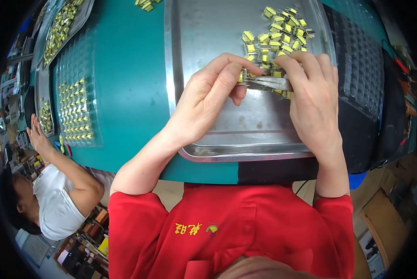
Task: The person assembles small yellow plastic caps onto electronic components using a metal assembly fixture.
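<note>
Between the thumb and forefinger of my left hand is a small transformer with yellow wrapping and thin metal pins facing right. My right hand is closed around metal tweezers; their tapered tips point left and reach the pins. Whether the tips grip a pin is too small to tell. Both hands are over a shallow metal tray. Just beyond them in the tray lies a loose heap of similar yellow transformers, partly hidden by my right fingers.
Clear plastic trays with pockets are stacked at the right. On the green mat at left stands another pocketed tray with rows of yellow parts. Farther left is a metal tray of parts, and a co-worker's hand.
</note>
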`<state>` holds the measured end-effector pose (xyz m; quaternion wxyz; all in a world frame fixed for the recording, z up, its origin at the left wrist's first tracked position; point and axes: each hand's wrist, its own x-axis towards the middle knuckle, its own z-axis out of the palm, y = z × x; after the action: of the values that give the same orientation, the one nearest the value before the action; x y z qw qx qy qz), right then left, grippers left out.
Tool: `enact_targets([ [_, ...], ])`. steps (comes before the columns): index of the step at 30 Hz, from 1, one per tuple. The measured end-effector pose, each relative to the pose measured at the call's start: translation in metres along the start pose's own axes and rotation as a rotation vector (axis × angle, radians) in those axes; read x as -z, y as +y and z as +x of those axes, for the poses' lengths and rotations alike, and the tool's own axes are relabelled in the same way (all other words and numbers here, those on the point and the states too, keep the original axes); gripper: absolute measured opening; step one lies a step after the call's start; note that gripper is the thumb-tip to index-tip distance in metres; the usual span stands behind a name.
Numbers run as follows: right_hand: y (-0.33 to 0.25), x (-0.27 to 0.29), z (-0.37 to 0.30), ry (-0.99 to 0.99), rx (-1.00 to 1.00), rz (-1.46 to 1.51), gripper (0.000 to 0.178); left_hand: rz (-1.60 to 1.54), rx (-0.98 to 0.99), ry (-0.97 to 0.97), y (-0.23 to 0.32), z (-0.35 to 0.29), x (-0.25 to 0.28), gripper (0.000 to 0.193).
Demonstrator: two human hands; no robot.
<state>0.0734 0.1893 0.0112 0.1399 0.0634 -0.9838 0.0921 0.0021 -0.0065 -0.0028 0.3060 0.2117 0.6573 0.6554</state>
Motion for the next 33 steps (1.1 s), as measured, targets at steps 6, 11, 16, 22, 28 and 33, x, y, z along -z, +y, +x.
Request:
enact_targets([
  [6,-0.0006,-0.0014,0.0002,0.001,0.002,-0.003,0.036,0.009,-0.002,-0.02,0.0005,-0.0001,0.0009,0.036],
  [11,0.0001,-0.0009,0.0001,0.003,0.009,-0.005,0.038,-0.007,-0.009,-0.014,0.0015,0.0,-0.0005,0.037],
  [16,-0.0007,-0.0012,0.0002,0.002,0.005,-0.016,0.038,-0.002,-0.006,-0.023,0.0002,0.0,0.0004,0.038],
  [22,-0.0001,-0.0037,-0.0005,0.006,0.012,-0.023,0.037,0.025,-0.016,-0.015,0.0006,-0.0005,-0.0009,0.039],
  [28,-0.0006,-0.003,0.0006,-0.011,0.005,-0.013,0.037,0.037,-0.038,-0.011,-0.0005,-0.0002,-0.0006,0.039],
  [33,0.0014,-0.0058,0.0004,-0.003,0.01,-0.002,0.037,0.045,-0.041,-0.008,-0.0007,0.0002,-0.0009,0.039],
])
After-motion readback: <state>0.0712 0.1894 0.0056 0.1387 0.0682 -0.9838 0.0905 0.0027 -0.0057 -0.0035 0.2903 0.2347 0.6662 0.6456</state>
